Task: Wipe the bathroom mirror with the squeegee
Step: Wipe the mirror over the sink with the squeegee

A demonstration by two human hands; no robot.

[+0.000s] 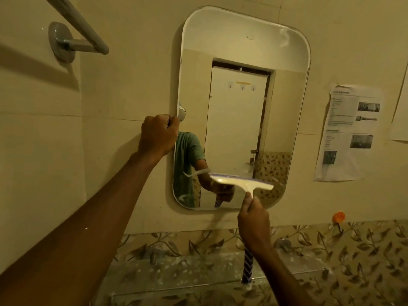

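Head view looks down both forearms at a rounded mirror [242, 85] on a pale tiled wall. Her or his left hand [159, 135] is curled into a closed grip on the mirror's left edge, steadying it; whether the fingers hook behind the glass I cannot tell. Down and to the right of that hand, the right hand [254, 219] is wrapped tight around the handle of the squeegee [242, 183], whose pale blade lies roughly level across the lower part of the glass, above the right knuckles and tipped slightly down toward the right. A thin curved streak [196, 172] runs off the blade's left end toward the steadying hand. The stroke looks near its bottom, with only a narrow band of glass left between blade and lower rim. To finish it well, I would keep the rubber edge pressed evenly along its whole length, draw straight down past the rim without lifting early, then overlap the next pass across that streak. Beyond the right hand, a printed sheet [351, 133] hangs on the wall, well clear of the work.
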